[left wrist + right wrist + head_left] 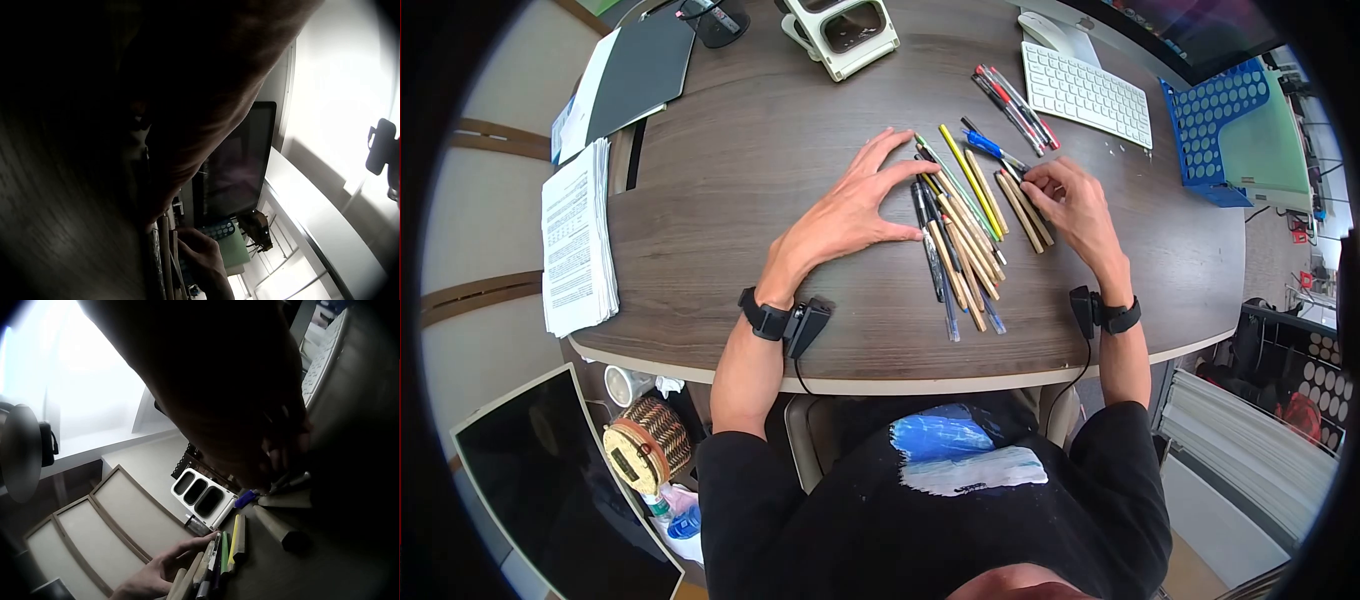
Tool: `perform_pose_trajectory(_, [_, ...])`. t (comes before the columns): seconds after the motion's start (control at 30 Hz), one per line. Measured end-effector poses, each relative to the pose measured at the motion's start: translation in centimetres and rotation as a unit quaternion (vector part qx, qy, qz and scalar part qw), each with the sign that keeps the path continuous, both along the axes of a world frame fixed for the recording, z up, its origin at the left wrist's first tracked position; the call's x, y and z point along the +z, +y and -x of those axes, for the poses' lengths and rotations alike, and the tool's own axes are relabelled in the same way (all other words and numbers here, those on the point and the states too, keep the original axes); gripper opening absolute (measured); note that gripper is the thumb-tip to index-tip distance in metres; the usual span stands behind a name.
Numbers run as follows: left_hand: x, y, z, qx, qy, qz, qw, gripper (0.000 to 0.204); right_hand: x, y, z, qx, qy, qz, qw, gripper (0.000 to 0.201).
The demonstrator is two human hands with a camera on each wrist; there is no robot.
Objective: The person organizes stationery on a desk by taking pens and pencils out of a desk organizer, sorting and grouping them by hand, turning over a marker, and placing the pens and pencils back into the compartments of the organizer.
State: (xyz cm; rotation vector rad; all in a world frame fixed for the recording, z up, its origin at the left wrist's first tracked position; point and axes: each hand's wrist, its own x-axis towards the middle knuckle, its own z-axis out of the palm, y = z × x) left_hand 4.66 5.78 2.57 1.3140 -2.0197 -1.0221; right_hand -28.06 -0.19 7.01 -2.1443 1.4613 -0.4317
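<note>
A loose bundle of wooden pencils, mixed with several pens, lies on the desk between the two hands. My left hand spreads around the bundle's left side, with thumb and fingertips right at the pens. A green pencil and a yellow pencil lean along the bundle's upper part. On the right, my right hand has curled fingers and pinches the grey end of a blue pen. Two short pencils lie just below those fingertips. Both palms face down, and the right fingertips are dark in the right wrist view.
Red and black pens lie farther back, near a white keyboard and mouse. A blue perforated bin stands at right. At left are a paper stack and dark folder; a white stand is behind.
</note>
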Motion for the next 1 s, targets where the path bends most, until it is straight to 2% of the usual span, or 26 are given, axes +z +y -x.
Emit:
perform_pose_trajectory(0.23, [-0.2,0.0,0.0,-0.001,-0.009,0.002,1.0,0.083,-0.9,0.4,0.4,-0.012,-0.02,0.089,0.996,0.026])
perform_pose_trajectory(0.3, [-0.2,-0.1,0.0,-0.002,-0.008,0.002,1.0,0.083,-1.0,0.7,0.5,0.0,0.017,0.118,0.993,0.032])
perform_pose_trajectory(0.33, [-0.2,-0.1,0.0,-0.001,-0.008,0.0,1.0,0.083,-0.8,0.9,0.4,0.001,0.017,0.117,0.993,0.032])
perform_pose_trajectory(0.4, [-0.3,0.0,0.0,0.0,-0.008,0.002,1.0,0.083,-0.1,1.5,0.2,-0.004,0.033,0.001,0.999,0.036])
perform_pose_trajectory(0.53, [-0.4,-0.1,0.0,-0.004,-0.007,0.01,1.0,0.084,-0.2,3.1,-0.6,-0.011,0.007,-0.021,1.0,0.036])
perform_pose_trajectory(0.63, [-0.3,-0.2,-0.1,-0.005,-0.007,0.012,1.0,0.087,-0.7,3.9,-1.1,0.035,-0.027,-0.037,0.998,0.036])
perform_pose_trajectory(0.73, [0.2,-0.4,-0.1,-0.019,0.009,-0.017,1.0,0.095,-1.1,5.0,-2.0,0.077,-0.039,-0.022,0.996,0.033])
perform_pose_trajectory(0.93, [0.6,-0.4,-0.8,-0.025,0.006,-0.054,0.998,0.109,-0.5,5.8,-3.4,0.102,-0.045,-0.027,0.993,0.032])
perform_pose_trajectory(1.0, [0.5,-0.4,-1.0,-0.029,0.005,-0.055,0.998,0.11,-0.6,5.5,-2.9,0.085,-0.054,0.044,0.994,0.033])
